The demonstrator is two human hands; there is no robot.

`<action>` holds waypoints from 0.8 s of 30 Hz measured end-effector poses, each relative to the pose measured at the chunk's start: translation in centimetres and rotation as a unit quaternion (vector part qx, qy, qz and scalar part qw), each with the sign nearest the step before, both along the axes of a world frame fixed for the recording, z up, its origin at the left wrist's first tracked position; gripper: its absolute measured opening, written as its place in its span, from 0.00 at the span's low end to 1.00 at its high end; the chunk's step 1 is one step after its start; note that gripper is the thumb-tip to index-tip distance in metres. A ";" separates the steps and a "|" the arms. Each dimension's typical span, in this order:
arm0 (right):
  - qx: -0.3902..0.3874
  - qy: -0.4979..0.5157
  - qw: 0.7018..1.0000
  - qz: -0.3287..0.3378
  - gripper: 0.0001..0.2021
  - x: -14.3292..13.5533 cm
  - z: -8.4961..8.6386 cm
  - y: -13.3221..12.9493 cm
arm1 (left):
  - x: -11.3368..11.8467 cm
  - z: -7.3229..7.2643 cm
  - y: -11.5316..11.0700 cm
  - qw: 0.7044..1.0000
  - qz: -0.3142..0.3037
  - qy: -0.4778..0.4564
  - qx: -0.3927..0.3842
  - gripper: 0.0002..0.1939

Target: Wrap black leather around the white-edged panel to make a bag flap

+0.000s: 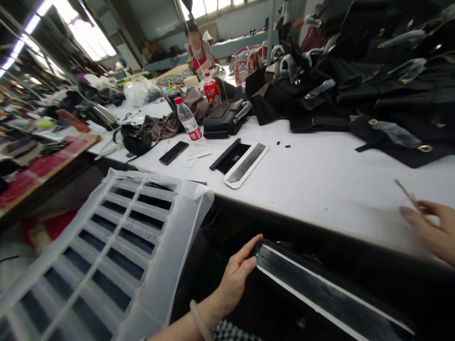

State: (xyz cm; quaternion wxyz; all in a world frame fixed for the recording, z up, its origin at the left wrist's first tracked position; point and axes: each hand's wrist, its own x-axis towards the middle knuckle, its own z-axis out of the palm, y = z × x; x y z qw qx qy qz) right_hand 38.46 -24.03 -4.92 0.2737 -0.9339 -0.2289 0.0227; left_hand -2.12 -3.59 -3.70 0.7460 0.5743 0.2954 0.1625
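My left hand grips the near-left end of a long black panel with white edging, its thumb and fingers closed on that end. The panel slants down to the lower right, below the table edge. At the right, my right hand is closed around a thin stick-like tool, held above the white tabletop; its exact kind is unclear. Across from my left hand, a white-rimmed dark strip lies on the table beside an open black leather piece.
A white slotted plastic crate stands left of my left hand. On the white table are a phone, a water bottle, a red bottle and a black bag. Black leather bags pile up at right. A person sits beyond.
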 end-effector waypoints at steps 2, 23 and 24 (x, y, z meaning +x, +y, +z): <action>-0.082 -0.055 0.995 0.006 0.48 0.6 0.6 1.7 | 0.3 -0.6 -0.4 0.999 0.010 -0.001 0.049 0.24; 0.314 0.316 0.880 -0.165 0.27 -23.6 2.5 -5.0 | 1.2 -1.3 -1.3 0.999 0.045 -0.012 -0.014 0.22; 0.318 0.353 0.861 -0.182 0.28 -24.2 2.2 -5.1 | 1.4 -1.2 -1.5 0.999 0.044 -0.018 -0.005 0.21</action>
